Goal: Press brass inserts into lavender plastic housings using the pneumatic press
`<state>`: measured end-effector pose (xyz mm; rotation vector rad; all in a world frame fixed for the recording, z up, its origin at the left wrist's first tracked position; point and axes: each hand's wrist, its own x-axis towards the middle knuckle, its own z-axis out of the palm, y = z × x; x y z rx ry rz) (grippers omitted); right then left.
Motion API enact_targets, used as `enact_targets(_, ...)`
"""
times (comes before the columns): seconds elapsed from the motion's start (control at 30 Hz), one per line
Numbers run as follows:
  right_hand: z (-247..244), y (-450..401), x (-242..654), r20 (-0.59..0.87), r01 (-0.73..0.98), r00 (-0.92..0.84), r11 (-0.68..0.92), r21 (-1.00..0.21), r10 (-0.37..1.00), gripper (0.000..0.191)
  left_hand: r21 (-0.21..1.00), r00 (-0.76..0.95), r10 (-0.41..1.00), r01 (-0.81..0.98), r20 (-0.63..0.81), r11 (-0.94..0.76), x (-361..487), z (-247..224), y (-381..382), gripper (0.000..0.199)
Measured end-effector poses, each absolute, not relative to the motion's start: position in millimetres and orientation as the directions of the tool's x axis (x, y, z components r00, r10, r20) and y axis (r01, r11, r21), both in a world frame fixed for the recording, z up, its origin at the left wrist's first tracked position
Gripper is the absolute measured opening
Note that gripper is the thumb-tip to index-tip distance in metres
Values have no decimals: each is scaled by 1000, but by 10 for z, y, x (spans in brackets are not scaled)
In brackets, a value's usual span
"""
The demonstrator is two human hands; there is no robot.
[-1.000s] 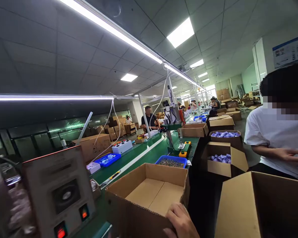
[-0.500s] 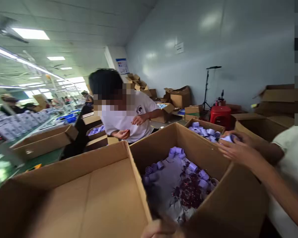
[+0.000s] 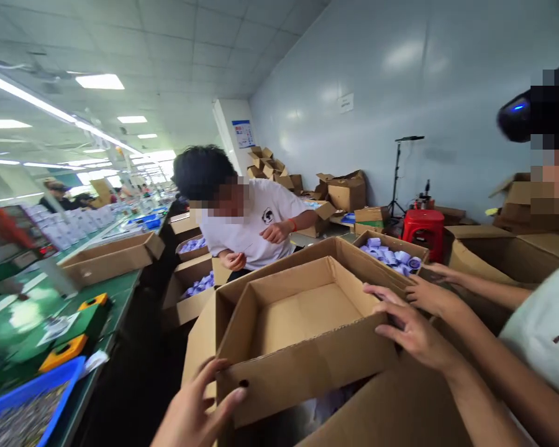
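As the left hand (image 3: 200, 403) grasps the near left corner of a shallow cardboard box (image 3: 307, 372), its thumb beside a small dark hole (image 3: 243, 383), the right hand (image 3: 414, 332) grips the box's right end. The box, its visible interior bare, lies at the centre of the frame, slightly tilted, over the opening of a larger carton (image 3: 423, 403). Purple cylindrical parts (image 3: 391, 256) fill a smaller carton (image 3: 422, 249) just behind it. At the right edge, a person in a pale shirt (image 3: 540, 329) reaches toward the larger carton; at upper centre, a person in a white T-shirt (image 3: 265, 202) bends forward. A green bench (image 3: 118, 301) occupies the left, bearing a blue tray (image 3: 77, 372) at lower left.
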<state>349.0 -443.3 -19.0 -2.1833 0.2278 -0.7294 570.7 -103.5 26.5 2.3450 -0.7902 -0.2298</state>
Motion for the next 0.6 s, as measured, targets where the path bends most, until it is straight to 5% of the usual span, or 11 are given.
enact_targets(0.2,-499,-5002,3717,284,-152,877,-785,-601,-387,22,366,824,-565,-515,-36,-775,5411,-221,-1595,20)
enact_targets(0.6,-1115,-5541,3618,189,-426,826,-807,-408,-532,9,402,780,-620,-544,-80,-736,5258,-696,-2263,27)
